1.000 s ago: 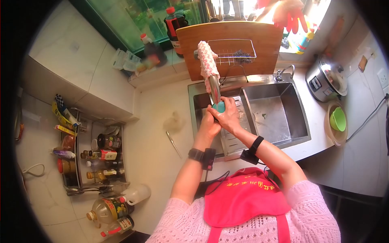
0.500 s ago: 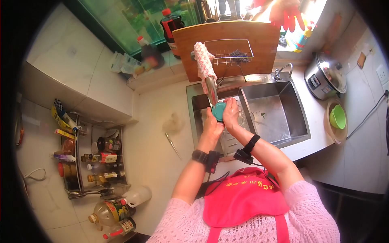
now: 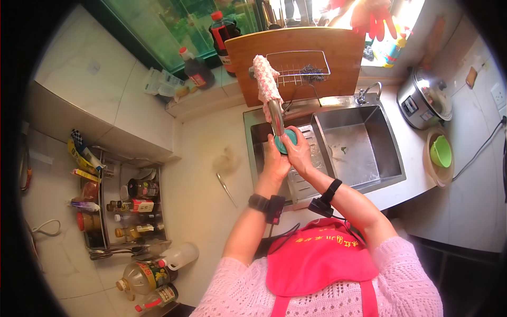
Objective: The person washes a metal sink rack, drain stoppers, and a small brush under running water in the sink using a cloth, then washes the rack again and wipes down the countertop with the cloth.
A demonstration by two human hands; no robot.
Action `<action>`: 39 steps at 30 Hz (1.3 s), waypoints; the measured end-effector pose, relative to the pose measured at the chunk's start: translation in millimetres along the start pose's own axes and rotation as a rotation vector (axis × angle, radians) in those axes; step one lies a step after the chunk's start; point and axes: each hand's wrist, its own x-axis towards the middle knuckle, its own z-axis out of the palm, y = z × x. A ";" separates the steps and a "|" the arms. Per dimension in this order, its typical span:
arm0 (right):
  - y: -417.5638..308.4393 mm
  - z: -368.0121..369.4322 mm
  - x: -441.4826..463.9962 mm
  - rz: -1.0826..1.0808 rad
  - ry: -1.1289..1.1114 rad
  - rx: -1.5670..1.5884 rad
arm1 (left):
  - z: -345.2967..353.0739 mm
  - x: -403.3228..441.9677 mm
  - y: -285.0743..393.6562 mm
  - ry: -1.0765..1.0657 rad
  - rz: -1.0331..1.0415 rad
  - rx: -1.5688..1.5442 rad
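Both hands are over the left basin (image 3: 255, 138) of the steel sink, just below the spout of the faucet (image 3: 276, 117). Between them is a round green lid (image 3: 281, 146), its flat face turned up. My left hand (image 3: 272, 160) is closed around its left side. On the right, my right hand (image 3: 300, 152) grips the rim, with fingers reaching over the top. The lid's underside is hidden, so I cannot tell whether it sits on a jar. A pink-and-white cloth cover (image 3: 265, 79) wraps the upper faucet.
A wooden board (image 3: 338, 63) with a wire rack (image 3: 288, 79) stands behind the sink. To the right are a rice cooker (image 3: 417, 105) and a green bowl (image 3: 440, 151). A thin metal utensil (image 3: 226, 189) lies on the left counter, near a bottle rack (image 3: 105, 211).
My right hand has shifted its fingers further over the top of the lid. The lid has moved slightly left and tilted under the spout.
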 end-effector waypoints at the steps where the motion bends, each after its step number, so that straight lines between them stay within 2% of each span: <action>1: 4.7 1.0 1.2 0.018 0.008 0.035 | -4.1 3.6 -3.4 -0.010 0.019 0.027; 6: 12.7 -4.1 3.0 0.070 -0.059 0.222 | -15.4 8.6 -6.0 0.025 0.007 0.025; 9: 11.3 -11.8 2.4 -0.012 -0.146 0.187 | -13.2 4.1 -0.6 0.052 -0.020 0.004; 12: 1.5 -7.2 -7.7 -0.176 -0.096 -0.071 | -18.4 8.0 0.6 0.054 -0.022 -0.033; 15: -9.9 -10.8 -4.3 -0.098 -0.118 -0.142 | -14.3 8.8 -1.0 0.033 0.026 -0.061; 18: -4.5 -7.0 0.5 0.044 -0.116 -0.011 | 0.0 0.7 -4.6 0.014 0.109 0.005; 20: 2.9 -1.1 -0.5 0.158 -0.012 0.073 | 1.7 -1.5 -7.0 -0.005 0.093 0.059; 21: 5.8 1.4 -0.5 0.215 0.041 0.115 | -1.5 -2.7 -7.7 -0.082 0.103 0.079; 27: 17.0 -4.6 5.8 0.313 0.061 0.197 | -4.0 -13.3 -5.5 -0.266 0.121 0.294; 28: 11.5 -6.4 3.9 0.309 0.070 0.181 | 0.0 -17.4 -2.8 -0.182 0.136 0.358; 30: 1.9 -9.3 -0.5 0.198 0.030 0.014 | 8.7 -23.9 2.1 -0.011 0.166 0.484; 31: -0.2 -9.4 -2.6 0.141 0.009 -0.068 | 2.8 -17.5 0.5 0.013 0.258 0.545; 33: -0.6 -5.0 -11.1 -0.099 0.132 -0.295 | -9.5 -4.2 -2.4 0.062 0.440 0.670; 35: -2.2 -2.3 -16.8 -0.256 0.224 -0.431 | -12.8 0.7 -0.5 0.041 0.378 0.662; 36: -2.9 -4.3 -17.3 -0.212 0.166 -0.391 | -9.8 -0.7 2.7 0.032 0.348 0.656; 38: -3.1 -10.9 -17.1 -0.122 0.048 -0.310 | -5.1 -3.9 14.0 -0.050 0.129 0.565; 39: -3.4 -14.3 -14.1 -0.219 0.024 -0.307 | -0.7 -6.6 19.8 -0.090 0.020 0.519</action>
